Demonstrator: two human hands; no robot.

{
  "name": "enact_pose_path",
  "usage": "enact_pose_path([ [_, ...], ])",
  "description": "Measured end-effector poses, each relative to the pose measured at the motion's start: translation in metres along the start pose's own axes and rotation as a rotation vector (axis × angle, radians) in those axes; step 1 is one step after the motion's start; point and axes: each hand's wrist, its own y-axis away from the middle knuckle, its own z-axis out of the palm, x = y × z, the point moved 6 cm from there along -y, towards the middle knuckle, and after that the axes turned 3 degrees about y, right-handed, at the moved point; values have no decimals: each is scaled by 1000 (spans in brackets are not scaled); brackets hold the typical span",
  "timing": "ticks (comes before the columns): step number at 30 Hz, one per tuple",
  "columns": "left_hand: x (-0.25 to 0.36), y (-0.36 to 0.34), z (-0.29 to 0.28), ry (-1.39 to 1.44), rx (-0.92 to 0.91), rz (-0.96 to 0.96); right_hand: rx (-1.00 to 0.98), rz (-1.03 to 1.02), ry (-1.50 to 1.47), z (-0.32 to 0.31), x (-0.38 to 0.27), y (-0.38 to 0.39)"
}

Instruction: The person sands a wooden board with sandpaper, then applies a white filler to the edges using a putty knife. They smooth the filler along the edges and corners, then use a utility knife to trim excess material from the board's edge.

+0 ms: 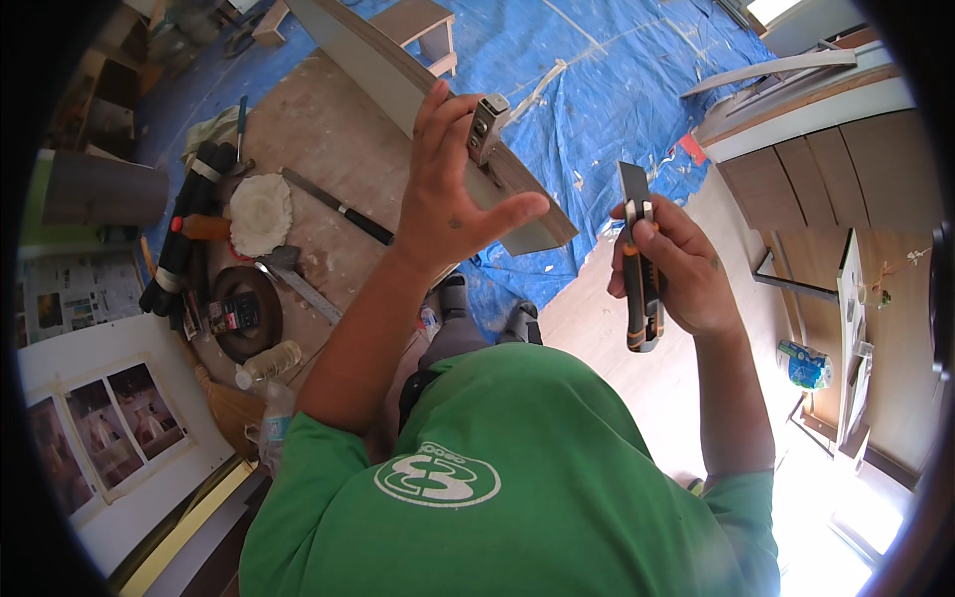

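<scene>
My left hand (448, 189) is spread at the edge of a long wooden board (532, 231), its thumb stretched out to the right. Its fingers reach up beside a small metal fitting (487, 129) at the board's edge; whether they touch it I cannot tell. To the right, my right hand (686, 264) is closed round a utility knife (645, 289) with a black and orange handle. The wide blade is out and points upward, away from me and apart from the board.
On the brown work surface (328, 109) lie a long black-handled blade (338, 206), a metal ruler (313, 298), a tape roll (264, 338) and a plastic bottle (269, 365). Blue sheeting (557, 109) covers the floor beyond. Panels (796, 184) stand at the right.
</scene>
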Motion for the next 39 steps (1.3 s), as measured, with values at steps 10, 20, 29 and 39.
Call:
enact_pose_path([
  [10,-1,-2,-4,-48,-56,99,-266,4,286,1,-26,-25],
  [20,-1,-5,-2,-52,-21,125,-342,157,463,11,-38,-36],
  [29,-1,-6,2,-65,-34,127,-427,135,540,13,-38,-50],
  [39,-3,-5,4,-79,-47,133,-470,191,588,19,-45,-55],
])
